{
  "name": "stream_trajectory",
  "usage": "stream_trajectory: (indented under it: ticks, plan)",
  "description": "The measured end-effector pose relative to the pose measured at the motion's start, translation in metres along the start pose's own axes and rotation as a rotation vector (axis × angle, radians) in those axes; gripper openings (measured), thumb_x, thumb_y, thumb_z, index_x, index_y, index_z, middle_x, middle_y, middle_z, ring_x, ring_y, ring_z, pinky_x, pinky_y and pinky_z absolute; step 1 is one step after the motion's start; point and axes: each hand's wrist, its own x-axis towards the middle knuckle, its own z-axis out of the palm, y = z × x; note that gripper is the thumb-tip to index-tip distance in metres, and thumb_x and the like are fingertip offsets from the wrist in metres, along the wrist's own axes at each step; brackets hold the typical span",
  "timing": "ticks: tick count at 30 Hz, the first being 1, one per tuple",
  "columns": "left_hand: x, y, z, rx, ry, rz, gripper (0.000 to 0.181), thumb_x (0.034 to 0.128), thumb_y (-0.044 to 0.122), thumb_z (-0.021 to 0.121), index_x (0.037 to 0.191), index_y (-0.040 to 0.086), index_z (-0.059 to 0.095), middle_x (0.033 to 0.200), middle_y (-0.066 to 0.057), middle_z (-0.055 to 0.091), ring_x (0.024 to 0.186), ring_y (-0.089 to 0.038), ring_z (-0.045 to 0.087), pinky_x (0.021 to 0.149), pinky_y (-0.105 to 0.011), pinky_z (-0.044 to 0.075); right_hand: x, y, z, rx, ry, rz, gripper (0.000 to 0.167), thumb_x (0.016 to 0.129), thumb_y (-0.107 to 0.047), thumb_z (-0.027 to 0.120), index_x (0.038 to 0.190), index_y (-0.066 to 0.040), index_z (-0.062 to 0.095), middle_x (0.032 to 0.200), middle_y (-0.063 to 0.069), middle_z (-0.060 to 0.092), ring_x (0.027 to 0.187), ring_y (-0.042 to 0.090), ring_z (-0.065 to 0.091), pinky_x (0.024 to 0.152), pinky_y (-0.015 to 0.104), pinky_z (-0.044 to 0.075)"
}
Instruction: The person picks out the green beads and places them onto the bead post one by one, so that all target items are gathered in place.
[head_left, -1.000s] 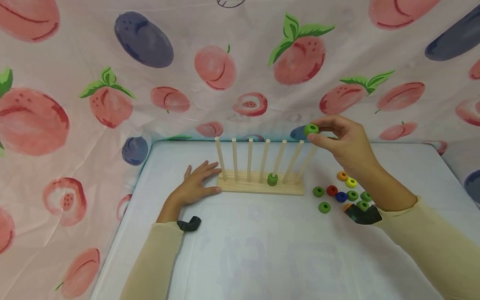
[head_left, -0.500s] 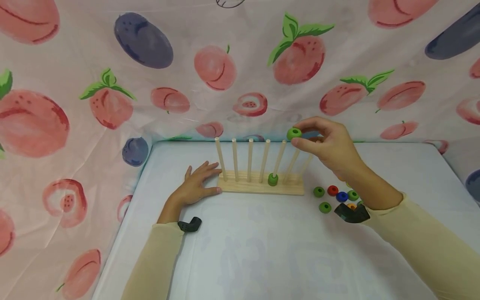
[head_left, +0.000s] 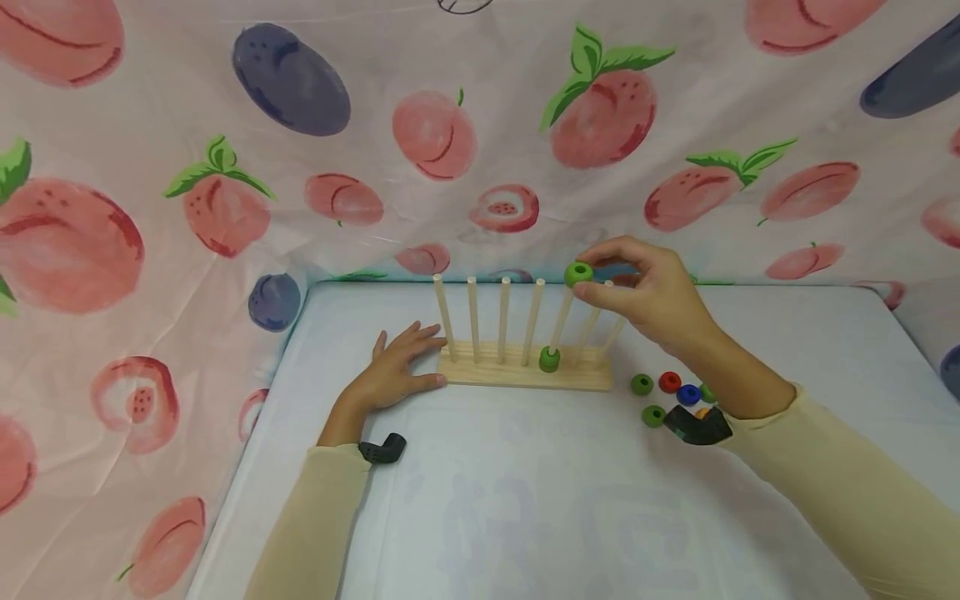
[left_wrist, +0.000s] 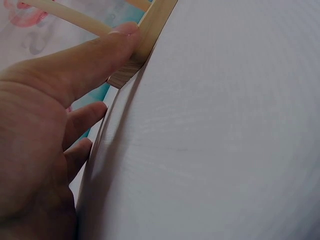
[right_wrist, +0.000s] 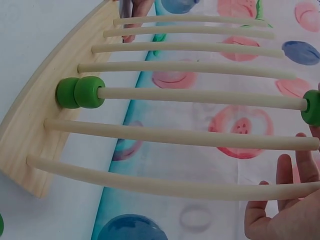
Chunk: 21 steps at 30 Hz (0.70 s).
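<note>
Right hand (head_left: 656, 292) pinches a smooth, rounded green bead (head_left: 579, 274) at the tip of a slim wooden peg (right_wrist: 200, 96). Below that hand, two green beads (right_wrist: 90, 92) sit stacked on the pale, grained base (head_left: 467, 375). Left hand (head_left: 397, 371), fingers spread, touches the base's end.

The held round green bead (right_wrist: 314, 108) is cut off by the right wrist view's edge; in the head view, a small orange bead (head_left: 702, 412) is partly covered by a black wrist-worn camera (head_left: 696, 430).
</note>
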Motion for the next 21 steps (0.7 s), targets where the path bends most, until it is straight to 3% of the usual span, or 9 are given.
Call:
stream_trajectory:
  ticks: [21]
  plan:
    - [-0.0009,0.0022,-0.0015,0.005,0.003,0.009,0.068,0.0900,0.047,0.076,0.149,0.021,0.054,0.167,0.001,0.034,0.161,-0.028,0.011,0.121,-0.065,-0.013,0.0006,0.0016,0.0020,-0.075,-0.026,0.031,0.028,0.087,-0.028,0.083,0.112,-0.017,0.075,0.121,-0.007,0.066,0.116,0.009,0.056,0.102,0.043,0.044]
